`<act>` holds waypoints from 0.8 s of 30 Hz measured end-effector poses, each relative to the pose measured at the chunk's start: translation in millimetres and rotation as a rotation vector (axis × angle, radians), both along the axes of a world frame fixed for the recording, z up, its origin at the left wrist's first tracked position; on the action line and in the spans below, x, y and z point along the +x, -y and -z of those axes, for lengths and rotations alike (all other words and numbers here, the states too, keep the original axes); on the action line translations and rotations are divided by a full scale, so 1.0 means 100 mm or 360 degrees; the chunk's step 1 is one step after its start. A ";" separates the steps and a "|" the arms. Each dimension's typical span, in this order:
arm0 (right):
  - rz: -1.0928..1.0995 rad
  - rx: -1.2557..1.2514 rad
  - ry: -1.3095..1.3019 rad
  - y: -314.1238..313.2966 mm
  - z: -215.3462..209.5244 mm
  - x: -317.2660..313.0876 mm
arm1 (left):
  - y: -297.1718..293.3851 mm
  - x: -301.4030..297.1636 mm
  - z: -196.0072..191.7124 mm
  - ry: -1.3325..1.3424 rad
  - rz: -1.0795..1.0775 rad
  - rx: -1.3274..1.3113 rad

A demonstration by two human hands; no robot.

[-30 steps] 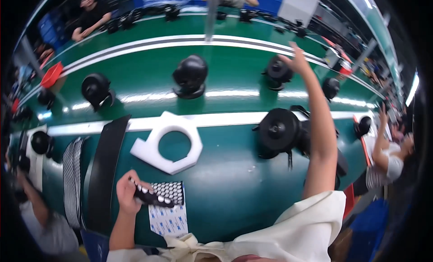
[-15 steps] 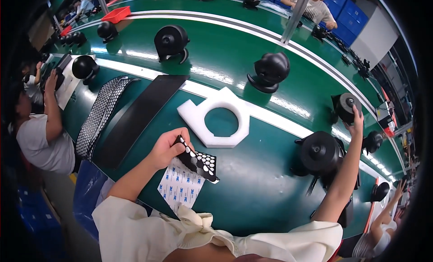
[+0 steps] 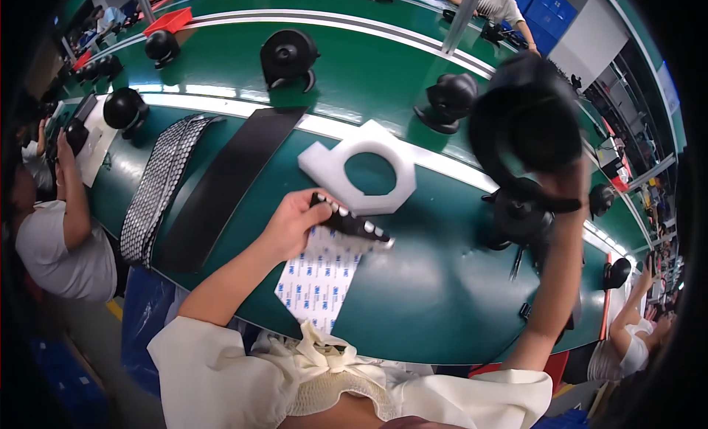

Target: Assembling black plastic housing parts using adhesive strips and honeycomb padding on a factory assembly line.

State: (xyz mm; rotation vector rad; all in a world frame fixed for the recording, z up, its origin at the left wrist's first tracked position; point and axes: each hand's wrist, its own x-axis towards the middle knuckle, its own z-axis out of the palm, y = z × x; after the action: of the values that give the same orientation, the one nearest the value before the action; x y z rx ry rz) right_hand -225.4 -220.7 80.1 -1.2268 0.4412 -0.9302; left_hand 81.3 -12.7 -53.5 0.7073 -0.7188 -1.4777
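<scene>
Black rounded housing, blurred, hangs above the green surface, fingers of the right hand clamped on its lower edge; fingers of the left hand pinch a white-dotted black strip near a white ring-shaped block.

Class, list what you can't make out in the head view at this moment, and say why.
- Head view: fine detail of the raised black housing, blurred.
- Head view: most fingers of the right hand, hidden by that housing and blur.
- Head view: the pinched end of the dotted black strip, covered by the left hand.
- Head view: the head of the white-shirted co-worker opposite, cut off by the upper edge.
</scene>
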 end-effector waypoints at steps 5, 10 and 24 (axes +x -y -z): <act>-0.0454 0.0672 -0.0508 -0.27 0.75 1.05 | 0.03 0.03 -0.05 -0.0299 0.0162 -0.0250; -0.0454 0.0394 -0.0976 -0.22 0.92 1.20 | -0.04 0.01 -0.24 -0.0230 0.0051 0.0215; -0.0117 -0.0197 -0.1081 -0.75 0.60 1.26 | -0.06 -0.07 -0.46 0.0765 -0.0309 0.0066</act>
State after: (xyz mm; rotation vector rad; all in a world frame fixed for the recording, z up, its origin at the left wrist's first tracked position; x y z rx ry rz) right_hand -99.3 -145.3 20.4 -1.6550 0.8746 -0.4602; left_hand 74.0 -7.0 -7.3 1.1516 -0.9531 -1.1556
